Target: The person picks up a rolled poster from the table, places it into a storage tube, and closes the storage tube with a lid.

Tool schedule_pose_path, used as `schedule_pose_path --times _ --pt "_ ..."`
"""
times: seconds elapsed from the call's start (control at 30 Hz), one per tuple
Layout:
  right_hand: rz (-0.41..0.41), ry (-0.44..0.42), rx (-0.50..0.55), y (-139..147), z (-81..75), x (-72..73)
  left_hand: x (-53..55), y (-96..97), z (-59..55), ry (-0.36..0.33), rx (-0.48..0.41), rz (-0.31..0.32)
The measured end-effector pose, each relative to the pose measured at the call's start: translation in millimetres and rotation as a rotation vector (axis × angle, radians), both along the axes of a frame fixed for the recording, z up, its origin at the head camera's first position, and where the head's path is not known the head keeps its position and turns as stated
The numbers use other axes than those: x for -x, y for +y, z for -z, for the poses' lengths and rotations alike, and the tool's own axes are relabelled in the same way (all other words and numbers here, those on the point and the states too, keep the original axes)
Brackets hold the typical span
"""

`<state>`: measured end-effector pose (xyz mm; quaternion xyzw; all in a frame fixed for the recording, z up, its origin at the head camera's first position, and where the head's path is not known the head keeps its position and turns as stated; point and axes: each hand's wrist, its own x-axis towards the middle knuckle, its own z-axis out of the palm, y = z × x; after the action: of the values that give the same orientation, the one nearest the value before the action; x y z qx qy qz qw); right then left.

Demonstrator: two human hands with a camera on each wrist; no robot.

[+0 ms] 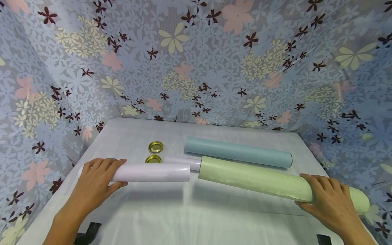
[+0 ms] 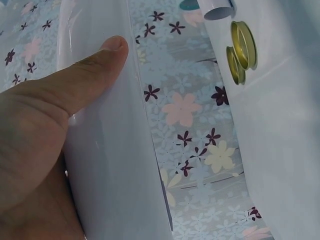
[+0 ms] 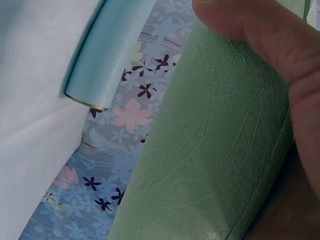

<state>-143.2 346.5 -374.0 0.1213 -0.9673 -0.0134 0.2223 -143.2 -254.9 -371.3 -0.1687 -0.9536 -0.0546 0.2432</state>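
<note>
My left hand [image 1: 93, 183] grips a glossy pale lilac-white tube [image 1: 153, 173] near its left end, the thumb lying along its surface in the left wrist view. In my right hand [image 1: 332, 200] is a thicker light green tube [image 1: 251, 177] with a creased, leather-like covering [image 3: 200, 135], held toward its right end. Both tubes are raised above the table and slope a little, their inner ends close together with a small gap between. A second pale lilac tube [image 1: 180, 160] lies behind them, its right part hidden by the green one.
A blue tube [image 1: 239, 151] with a thin gold rim lies across the back of the white-covered table [image 1: 214, 221]. Two round gold lids [image 1: 156, 147] sit left of it, the nearer one partly covered by the held tube. Flowered fabric [image 1: 196, 68] hangs around the table.
</note>
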Motion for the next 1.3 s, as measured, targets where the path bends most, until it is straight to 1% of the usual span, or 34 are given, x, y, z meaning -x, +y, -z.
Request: schedule_pose_path --times 0.23,0.37,0.53,0.67,0.83,1.17,1.3 --pt "0.023 -0.010 -0.023 -1.9 -0.3 -1.2 1.4 1.9 -1.6 -0.007 0.002 -0.016" --pt "0.028 -0.019 -0.025 -2.4 -0.5 -1.8 2.1 3.2 -2.7 -0.032 0.006 -0.028" --pt "0.004 -0.029 -0.013 -1.8 -1.6 -1.6 3.2 4.3 -2.6 -0.046 0.011 -0.037" --pt "-0.019 -0.025 -0.005 -1.6 -2.3 -1.2 3.5 4.1 -2.7 -0.046 0.009 -0.030" --pt "-0.032 -0.020 -0.001 -2.7 -1.3 -1.2 3.5 4.2 -3.0 -0.043 0.003 -0.022" --pt "-0.067 -0.001 -0.002 -3.5 1.3 -1.3 2.6 6.1 -4.7 -0.049 0.013 -0.030" --pt "-0.066 -0.004 -0.002 -4.2 1.8 -1.5 2.2 6.4 -4.2 -0.045 0.013 -0.023"
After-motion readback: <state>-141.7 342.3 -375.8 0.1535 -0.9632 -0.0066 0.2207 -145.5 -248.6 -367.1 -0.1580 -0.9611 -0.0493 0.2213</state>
